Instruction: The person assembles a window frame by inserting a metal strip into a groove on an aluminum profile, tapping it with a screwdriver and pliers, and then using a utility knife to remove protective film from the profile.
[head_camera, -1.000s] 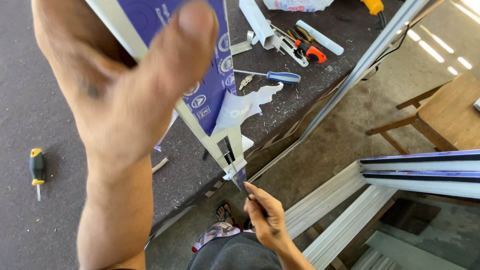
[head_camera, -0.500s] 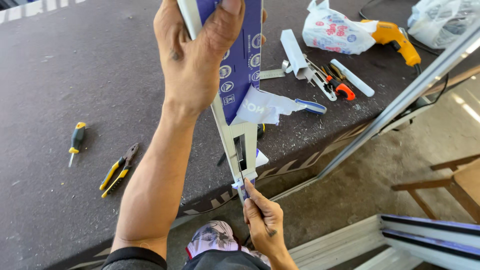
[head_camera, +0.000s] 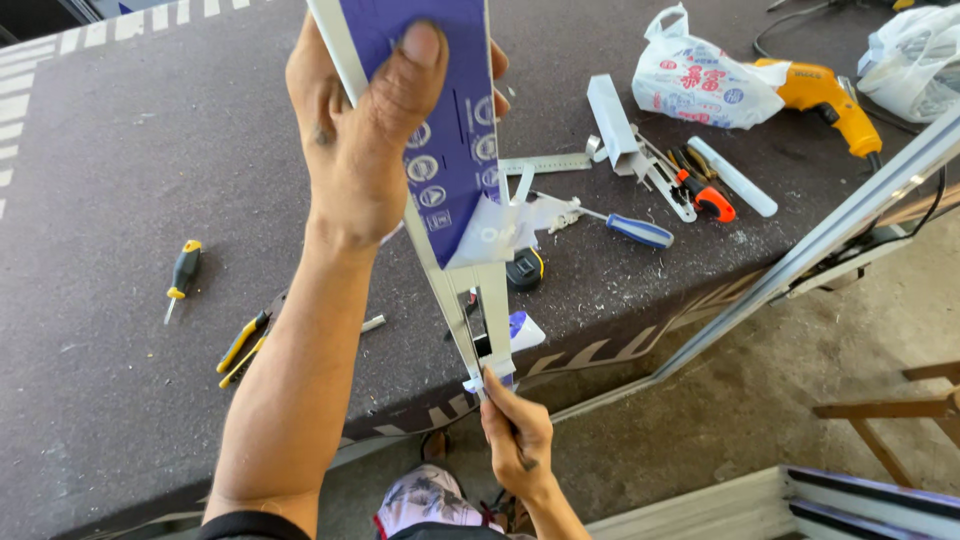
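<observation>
My left hand (head_camera: 365, 130) grips the upper part of a long white aluminium profile (head_camera: 470, 290) wrapped in a blue protective film (head_camera: 440, 120), holding it upright and tilted toward me. The film is partly peeled, and a white torn flap (head_camera: 510, 225) hangs loose at mid height. My right hand (head_camera: 515, 430) pinches the bottom end of the profile, with the fingertips on a small white piece (head_camera: 480, 382) at that end.
A dark felt-covered workbench (head_camera: 120, 200) carries a yellow-handled screwdriver (head_camera: 182, 275), yellow pliers (head_camera: 243, 345), a blue-handled screwdriver (head_camera: 635, 230), a red-handled tool (head_camera: 705, 195), a white profile offcut (head_camera: 612, 125), plastic bags (head_camera: 695, 75) and a yellow drill (head_camera: 820, 95). A long metal bar (head_camera: 800, 265) leans on the bench's edge. Stacked frames (head_camera: 800, 505) lie on the concrete floor.
The view has swung left and down across the bench. My left hand keeps its grip on the profile, which now stands more upright. My right hand has stayed at its bottom end.
</observation>
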